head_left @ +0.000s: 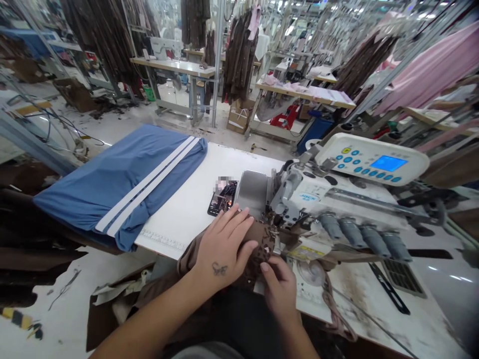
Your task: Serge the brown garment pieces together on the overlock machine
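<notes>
My left hand [224, 249] lies flat with fingers stretched out on a brown patterned fabric piece [258, 242]. The fabric runs up to the needle area of a white overlock sewing machine [310, 194]. Close to the front edge of the same fabric, my right hand [280, 286] is curled, thumb and forefinger closed on it. Past my left fingertips a phone [223, 198] with a lit screen rests against the machine's grey metal plate [253, 189]. Part of the fabric under my left palm is hidden.
Blue cloth with two white stripes [123, 174] covers the table's left side. Right of the machine lie a black strip-shaped tool [389, 289] and a cord [368, 316]. A cardboard box [239, 115] stands on the floor beyond, among other sewing tables and hanging garments.
</notes>
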A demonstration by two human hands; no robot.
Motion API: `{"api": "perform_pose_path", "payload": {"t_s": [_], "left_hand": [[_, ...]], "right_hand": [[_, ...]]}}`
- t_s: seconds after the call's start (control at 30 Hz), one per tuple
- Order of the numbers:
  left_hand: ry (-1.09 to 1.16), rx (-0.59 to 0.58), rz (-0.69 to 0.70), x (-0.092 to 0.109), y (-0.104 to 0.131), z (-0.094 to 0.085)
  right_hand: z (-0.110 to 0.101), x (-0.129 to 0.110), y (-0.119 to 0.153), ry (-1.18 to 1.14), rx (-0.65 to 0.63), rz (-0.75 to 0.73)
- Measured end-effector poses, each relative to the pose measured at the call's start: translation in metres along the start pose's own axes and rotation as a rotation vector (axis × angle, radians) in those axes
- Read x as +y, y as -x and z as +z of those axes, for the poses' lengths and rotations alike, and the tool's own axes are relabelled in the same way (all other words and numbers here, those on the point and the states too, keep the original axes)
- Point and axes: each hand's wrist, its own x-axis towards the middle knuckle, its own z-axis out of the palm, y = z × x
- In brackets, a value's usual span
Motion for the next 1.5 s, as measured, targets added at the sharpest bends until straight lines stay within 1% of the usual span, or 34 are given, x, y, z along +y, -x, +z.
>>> {"api": "perform_pose_path", "payload": {"t_s": [0.1,0.17,0.23,0.27,0.3,0.33,0.37,0.43,0.47,0.53,0.57,0.6,0.7,0.73,0.77,0.8,0.9,0.97,1.1,1.17,1.33,1.43,1.5], "left_hand": [[0.215,0.012,-0.164,-0.005,-0.013,0.002],[0.395,0.047,-0.227,-0.01,-0.013,0.001],[0.53,0.122,-0.215,-0.014,-0.006,-0.005],[0.562,0.167,-0.18,-0.015,0.0,-0.01],[0.574,0.202,-0.124,-0.015,0.005,-0.014],[0.571,0.218,-0.052,-0.014,0.009,-0.019],[0.556,0.21,0.027,-0.013,0.011,-0.023],[0.518,0.139,0.159,-0.007,0.007,-0.027],[0.495,0.094,0.193,-0.003,0.002,-0.026],[0.418,0.025,0.208,0.002,-0.011,-0.019],[0.371,0.003,0.207,0.004,-0.016,-0.015],[0.326,-0.011,0.208,0.005,-0.02,-0.01],[0.246,-0.016,0.217,0.005,-0.024,0.0],[0.238,-0.018,0.22,0.004,-0.023,0.001],[0.232,-0.025,0.221,0.003,-0.022,0.001],[0.229,-0.034,0.218,0.002,-0.021,0.0],[0.224,-0.061,0.202,0.001,-0.018,-0.006],[0.215,-0.071,0.169,0.001,-0.017,-0.01],[0.168,-0.119,0.126,0.002,-0.021,-0.017],[0.149,-0.152,0.114,0.003,-0.025,-0.02],[0.115,-0.23,0.034,0.007,-0.036,-0.024],[0.066,-0.201,0.027,0.005,-0.041,-0.021],[0.078,-0.164,-0.033,0.002,-0.045,-0.016]], "right_hand": [[0.002,-0.003,0.001,0.021,0.045,-0.014],[-0.002,-0.007,0.004,0.052,0.118,-0.074],[-0.008,-0.011,0.009,0.099,0.216,-0.183],[-0.012,-0.014,0.012,0.122,0.233,-0.24],[-0.014,-0.017,0.016,0.14,0.213,-0.279],[-0.014,-0.021,0.019,0.152,0.16,-0.293],[-0.012,-0.025,0.022,0.16,0.087,-0.28],[-0.002,-0.034,0.027,0.173,-0.069,-0.196],[0.004,-0.038,0.029,0.174,-0.129,-0.145],[0.015,-0.043,0.032,0.169,-0.19,-0.077],[0.019,-0.044,0.032,0.168,-0.194,-0.065],[0.02,-0.044,0.032,0.174,-0.172,-0.07],[0.015,-0.04,0.024,0.235,0.016,-0.134],[0.012,-0.039,0.02,0.244,0.056,-0.142],[0.01,-0.038,0.016,0.235,0.055,-0.133],[0.009,-0.037,0.012,0.212,0.01,-0.111],[0.008,-0.036,0.005,0.13,-0.202,-0.047],[0.009,-0.034,0.007,0.131,-0.26,-0.053],[0.011,-0.031,0.013,0.165,-0.282,-0.113],[0.01,-0.029,0.015,0.17,-0.265,-0.124],[0.011,-0.026,0.015,0.156,-0.222,-0.115],[0.011,-0.025,0.015,0.149,-0.22,-0.139],[0.01,-0.025,0.016,0.147,-0.231,-0.179]]}}
